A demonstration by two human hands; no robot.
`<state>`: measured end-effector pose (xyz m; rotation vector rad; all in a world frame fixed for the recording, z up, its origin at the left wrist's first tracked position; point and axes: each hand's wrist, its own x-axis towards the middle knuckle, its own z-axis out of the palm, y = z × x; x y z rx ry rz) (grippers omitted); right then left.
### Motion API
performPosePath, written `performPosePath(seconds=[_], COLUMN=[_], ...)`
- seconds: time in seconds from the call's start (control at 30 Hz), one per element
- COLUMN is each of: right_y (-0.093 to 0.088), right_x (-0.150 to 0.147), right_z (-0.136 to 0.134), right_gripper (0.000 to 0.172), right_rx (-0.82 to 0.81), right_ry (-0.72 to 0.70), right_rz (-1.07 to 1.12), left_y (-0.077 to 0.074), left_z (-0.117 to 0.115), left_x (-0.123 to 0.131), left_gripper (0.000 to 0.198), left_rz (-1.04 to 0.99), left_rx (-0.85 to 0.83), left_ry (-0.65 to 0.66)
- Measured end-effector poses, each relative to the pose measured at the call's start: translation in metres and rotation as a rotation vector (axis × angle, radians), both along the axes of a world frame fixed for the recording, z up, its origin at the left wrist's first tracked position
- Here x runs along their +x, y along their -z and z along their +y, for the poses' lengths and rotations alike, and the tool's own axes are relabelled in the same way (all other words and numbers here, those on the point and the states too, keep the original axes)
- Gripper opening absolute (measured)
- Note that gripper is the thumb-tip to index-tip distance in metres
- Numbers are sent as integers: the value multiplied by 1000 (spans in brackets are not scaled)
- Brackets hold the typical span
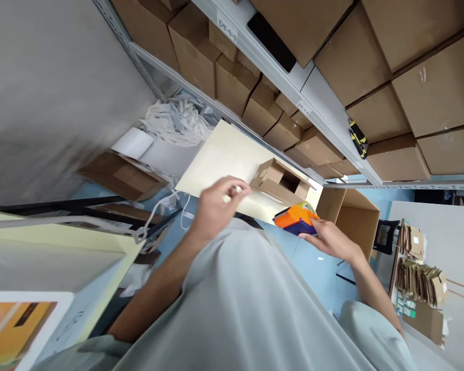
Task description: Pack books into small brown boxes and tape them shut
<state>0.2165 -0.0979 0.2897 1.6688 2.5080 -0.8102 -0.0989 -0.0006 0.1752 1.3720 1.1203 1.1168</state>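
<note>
My right hand (328, 238) grips an orange and dark blue tape dispenser (296, 218), held by its side above the front edge of the pale tabletop (232, 154). To its left, my left hand (218, 206) is raised over the same edge. Its thumb and fingers are curled into a pinch; whether a small pale thing is between them I cannot make out. Behind the two hands an open cardboard box (282, 183) lies on the tabletop, its flaps apart and its opening showing. No finger touches this box.
Shelves of cardboard boxes (375, 56) rise beyond the table, with yellow-black cutters (358, 138) on one ledge. White plastic bags (178, 121) are heaped at the left near another open box (121, 175). A white cable (154, 208) hangs at the left. A large carton (355, 219) stands at the right.
</note>
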Motion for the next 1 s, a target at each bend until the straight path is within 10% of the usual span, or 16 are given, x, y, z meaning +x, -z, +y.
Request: performPosePath(seconds=[0.17, 0.57, 1.0], right_y=[-22, -66, 13], right_x=[39, 88, 130], right_z=[26, 121, 195], right_gripper=[49, 57, 57], right_rx=[-411, -835, -1134], right_ry=[237, 444, 355], right_rz=[-81, -69, 135], left_y=[46, 101, 137], left_z=[38, 42, 73], left_x=[-9, 88, 118], left_gripper=[38, 59, 38], left_rz=[-206, -791, -805], left_rx=[-366, -896, -1013], left_ry=[99, 219, -57])
